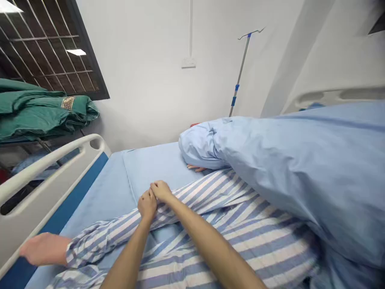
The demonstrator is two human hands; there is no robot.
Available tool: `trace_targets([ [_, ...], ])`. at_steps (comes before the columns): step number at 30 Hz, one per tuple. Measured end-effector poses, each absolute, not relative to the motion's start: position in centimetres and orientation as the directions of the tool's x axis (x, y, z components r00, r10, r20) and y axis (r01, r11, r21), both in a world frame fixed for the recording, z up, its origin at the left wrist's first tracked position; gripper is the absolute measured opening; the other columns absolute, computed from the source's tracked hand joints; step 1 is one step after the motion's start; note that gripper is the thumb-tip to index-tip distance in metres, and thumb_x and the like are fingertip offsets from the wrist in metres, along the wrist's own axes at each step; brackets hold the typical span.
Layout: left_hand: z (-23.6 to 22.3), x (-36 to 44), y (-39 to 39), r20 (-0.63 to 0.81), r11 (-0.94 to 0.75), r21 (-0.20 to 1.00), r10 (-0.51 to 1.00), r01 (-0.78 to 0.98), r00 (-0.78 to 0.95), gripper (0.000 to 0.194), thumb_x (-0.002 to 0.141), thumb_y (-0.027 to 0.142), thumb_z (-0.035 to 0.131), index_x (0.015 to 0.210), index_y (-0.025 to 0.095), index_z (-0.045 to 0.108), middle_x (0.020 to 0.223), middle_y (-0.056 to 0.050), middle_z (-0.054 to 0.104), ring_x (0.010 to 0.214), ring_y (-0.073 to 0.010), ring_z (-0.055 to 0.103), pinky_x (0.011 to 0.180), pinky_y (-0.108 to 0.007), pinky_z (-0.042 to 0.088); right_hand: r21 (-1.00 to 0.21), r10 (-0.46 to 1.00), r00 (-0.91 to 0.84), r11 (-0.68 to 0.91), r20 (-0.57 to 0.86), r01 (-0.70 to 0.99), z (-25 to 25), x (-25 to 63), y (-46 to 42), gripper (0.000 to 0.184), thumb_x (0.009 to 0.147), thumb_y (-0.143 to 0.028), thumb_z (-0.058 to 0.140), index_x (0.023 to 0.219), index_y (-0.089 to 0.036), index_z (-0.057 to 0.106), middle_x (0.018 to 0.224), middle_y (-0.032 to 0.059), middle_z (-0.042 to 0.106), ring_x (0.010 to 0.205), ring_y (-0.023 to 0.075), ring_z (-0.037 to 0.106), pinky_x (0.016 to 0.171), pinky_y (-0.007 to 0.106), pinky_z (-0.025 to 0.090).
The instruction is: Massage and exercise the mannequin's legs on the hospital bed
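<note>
Two hands are set close together over the striped trousers, near the middle of the far trouser leg. The left hand is curled, and its top is touched by the right hand, whose fingers are bent too. Whether a bit of cloth is pinched by either hand cannot be told, since the fingertips are hidden.

The trousers are spread on the bed, on top of the light blue sheet. A bare foot is seen past the cuff, close to the end board of the bed. On the other side, the top of the trousers is covered by a big blue blanket, and some fingers are seen poking out from under it.

The step in hand seems to be one where the far trouser leg, or the knee inside it, is worked on by both hands at once. For the next move, soft and even hands seem to be called for, so that the cloth is not yanked and the foot is not bumped on the board
</note>
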State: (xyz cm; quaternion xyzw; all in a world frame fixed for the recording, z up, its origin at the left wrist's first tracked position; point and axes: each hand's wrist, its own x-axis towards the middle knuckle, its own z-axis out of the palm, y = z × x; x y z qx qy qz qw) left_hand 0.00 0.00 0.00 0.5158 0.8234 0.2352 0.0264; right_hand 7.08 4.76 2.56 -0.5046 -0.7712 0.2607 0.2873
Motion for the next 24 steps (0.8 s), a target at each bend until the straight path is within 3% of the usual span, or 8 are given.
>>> trace_targets([
  [4,0.4,0.4,0.0,0.172,0.391,0.430,0.849,0.814,-0.499,0.043,0.087,0.035,0.026,0.078,0.020,0.064,0.087,-0.008,0.067,0.077,-0.0192,0.058,0.060,-0.027,0.029,-0.687,0.925,-0.313,0.372,0.217,0.624,3.5,9.2,6.2,0.037,0.084,-0.033,0.037,0.061,-0.015,0.060,0.054,-0.0013,0.051,0.052,0.0079,0.037,0.049,0.022,0.019],
  [11,0.1,0.5,-0.2,0.228,0.335,0.491,0.842,0.804,-0.490,0.043,0.085,0.039,0.026,0.064,0.020,0.058,0.075,-0.006,0.065,0.066,-0.0162,0.053,0.057,-0.025,0.028,-0.719,0.915,-0.294,0.400,0.277,0.569,0.4,10.9,4.8,0.039,0.087,-0.034,0.035,0.060,-0.016,0.057,0.055,-0.0010,0.052,0.052,0.0084,0.037,0.050,0.022,0.021],
  [16,1.4,1.0,0.5,0.268,0.208,0.630,0.846,0.748,-0.462,0.043,0.082,0.039,0.031,0.047,0.018,0.044,0.048,0.000,0.047,0.051,-0.0117,0.042,0.051,-0.024,0.026,-0.864,0.919,-0.287,0.364,0.271,0.347,0.6,11.3,5.7,0.043,0.087,-0.036,0.031,0.054,-0.016,0.049,0.048,-0.0034,0.043,0.050,0.0079,0.038,0.050,0.020,0.025],
  [19,3.1,2.5,1.5,0.310,0.089,0.765,0.817,0.638,-0.485,0.043,0.081,0.041,0.031,0.046,0.018,0.038,0.043,0.003,0.037,0.047,-0.0104,0.038,0.049,-0.023,0.026,-0.912,0.932,-0.238,0.330,0.273,0.245,0.8,11.5,5.9,0.041,0.085,-0.038,0.034,0.051,-0.016,0.044,0.047,-0.0044,0.040,0.050,0.0078,0.037,0.050,0.019,0.026],
  [24,2.7,5.4,1.9,0.346,-0.002,0.797,0.821,0.604,-0.453,0.043,0.083,0.040,0.029,0.048,0.018,0.041,0.046,0.002,0.042,0.049,-0.0107,0.040,0.050,-0.022,0.029,-0.958,0.946,-0.175,0.284,0.272,0.046,0.7,11.7,6.1,0.038,0.082,-0.039,0.034,0.051,-0.018,0.037,0.048,-0.0058,0.033,0.049,0.0076,0.033,0.048,0.020,0.026],
])
